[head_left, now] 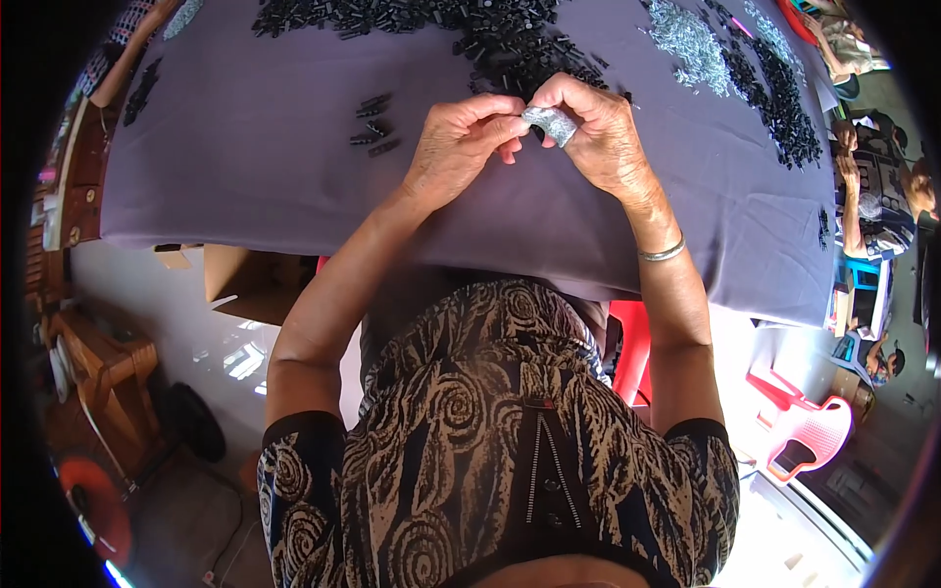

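Note:
My left hand [459, 147] and my right hand [600, 132] meet above the purple-grey cloth, fingertips almost touching. The left thumb and index finger are pinched together; whatever small thing may be between them is hidden. At the right thumb shows a silvery, crinkled piece [551, 124]; whether it wraps the thumb or is gripped, I cannot tell. The right index finger curls over toward the left fingertips. A few small black cylindrical parts [371, 127] lie on the cloth left of my left hand. Just beyond my hands spreads a large heap of similar black parts [500, 44].
A purple-grey cloth [245, 167] covers the table. Silvery small parts [686, 44] and more black parts [784, 122] are piled at the far right. Below the table's edge stands a cardboard box [250, 279]. A red plastic chair [818, 431] is at right. Other people sit around the table.

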Tool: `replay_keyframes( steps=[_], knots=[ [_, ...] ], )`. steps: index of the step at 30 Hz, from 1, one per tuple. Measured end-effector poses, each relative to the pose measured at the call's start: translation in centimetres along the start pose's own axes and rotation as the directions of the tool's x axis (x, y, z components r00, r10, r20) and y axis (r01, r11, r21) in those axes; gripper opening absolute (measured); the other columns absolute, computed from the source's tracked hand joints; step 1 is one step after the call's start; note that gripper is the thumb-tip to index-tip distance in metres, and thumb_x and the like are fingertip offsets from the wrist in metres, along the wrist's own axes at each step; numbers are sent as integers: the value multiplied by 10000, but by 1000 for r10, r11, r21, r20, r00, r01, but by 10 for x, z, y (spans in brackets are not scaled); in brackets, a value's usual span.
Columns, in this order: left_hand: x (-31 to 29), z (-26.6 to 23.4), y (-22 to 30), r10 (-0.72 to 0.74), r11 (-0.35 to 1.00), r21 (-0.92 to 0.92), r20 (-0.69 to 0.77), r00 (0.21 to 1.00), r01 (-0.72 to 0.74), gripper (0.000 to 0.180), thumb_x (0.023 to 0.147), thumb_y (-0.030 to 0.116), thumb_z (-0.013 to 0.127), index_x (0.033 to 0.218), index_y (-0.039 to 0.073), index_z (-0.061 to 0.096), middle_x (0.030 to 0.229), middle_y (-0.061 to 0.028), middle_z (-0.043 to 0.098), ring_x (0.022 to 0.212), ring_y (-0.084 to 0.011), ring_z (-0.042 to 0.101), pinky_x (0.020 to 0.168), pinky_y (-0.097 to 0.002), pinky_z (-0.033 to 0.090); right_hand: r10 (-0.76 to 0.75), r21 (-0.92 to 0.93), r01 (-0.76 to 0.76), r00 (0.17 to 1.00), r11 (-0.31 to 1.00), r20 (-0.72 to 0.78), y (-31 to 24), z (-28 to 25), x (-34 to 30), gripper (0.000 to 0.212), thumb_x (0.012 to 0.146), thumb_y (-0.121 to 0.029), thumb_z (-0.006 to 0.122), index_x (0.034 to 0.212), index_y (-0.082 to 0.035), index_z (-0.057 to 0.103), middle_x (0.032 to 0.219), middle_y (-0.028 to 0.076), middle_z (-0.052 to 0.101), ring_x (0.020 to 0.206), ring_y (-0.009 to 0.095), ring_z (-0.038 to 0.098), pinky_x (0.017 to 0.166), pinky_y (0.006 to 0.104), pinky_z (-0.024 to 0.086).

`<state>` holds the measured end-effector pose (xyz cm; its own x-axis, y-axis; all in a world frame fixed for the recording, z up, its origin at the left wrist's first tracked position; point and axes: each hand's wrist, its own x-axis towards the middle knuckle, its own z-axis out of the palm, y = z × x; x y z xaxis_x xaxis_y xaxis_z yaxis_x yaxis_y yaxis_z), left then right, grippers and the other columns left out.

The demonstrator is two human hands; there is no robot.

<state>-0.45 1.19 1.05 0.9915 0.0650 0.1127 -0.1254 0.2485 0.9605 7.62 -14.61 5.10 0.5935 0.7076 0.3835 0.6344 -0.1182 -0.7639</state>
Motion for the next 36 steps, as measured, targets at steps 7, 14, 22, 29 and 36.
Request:
replay_keyframes(
  steps=[7, 14, 22, 29, 36],
  knots=[
    [4, 3, -3, 11, 996, 94, -37, 999, -7, 179, 854, 26, 604, 1023, -28, 624, 824, -56, 609, 687, -111, 566, 626, -245, 496, 194, 279, -202, 979, 939, 57, 15, -1, 0, 71, 869, -62, 583, 932, -36, 564, 790, -11, 592, 679, 66, 552, 600, 225, 503],
    [3, 2, -4, 61, 998, 17, -61, 996, -60, 196, 862, 38, 599, 1047, -27, 610, 872, -58, 607, 700, -116, 572, 639, -248, 501, 347, 450, -377, 925, 809, 153, 9, -5, 3, 182, 924, -205, 526, 989, -45, 583, 791, 13, 592, 660, 71, 525, 629, 235, 490],
    [4, 3, -5, 60, 998, 33, -48, 997, -59, 186, 862, 41, 601, 1038, -20, 612, 876, -57, 608, 700, -115, 571, 646, -245, 497, 273, 431, -320, 947, 844, 168, 19, -3, 0, 108, 908, -112, 537, 966, -30, 577, 790, 11, 588, 663, 64, 514, 604, 220, 463],
    [3, 5, -4, 83, 990, 118, -23, 996, -80, 184, 863, 42, 598, 1037, -14, 615, 873, -47, 598, 699, -110, 565, 651, -230, 486, 280, 545, -316, 948, 777, 150, 21, -1, 0, 68, 889, -67, 557, 945, -31, 573, 803, 0, 580, 650, 54, 503, 594, 208, 448],
    [2, 6, -2, 60, 990, 126, -24, 998, -57, 185, 857, 45, 607, 1030, -21, 619, 858, -45, 597, 698, -105, 563, 649, -222, 477, 279, 611, -362, 932, 705, 230, 36, -6, 0, 80, 854, -82, 607, 914, -47, 565, 774, -13, 548, 616, 59, 469, 542, 204, 384]
  ],
)
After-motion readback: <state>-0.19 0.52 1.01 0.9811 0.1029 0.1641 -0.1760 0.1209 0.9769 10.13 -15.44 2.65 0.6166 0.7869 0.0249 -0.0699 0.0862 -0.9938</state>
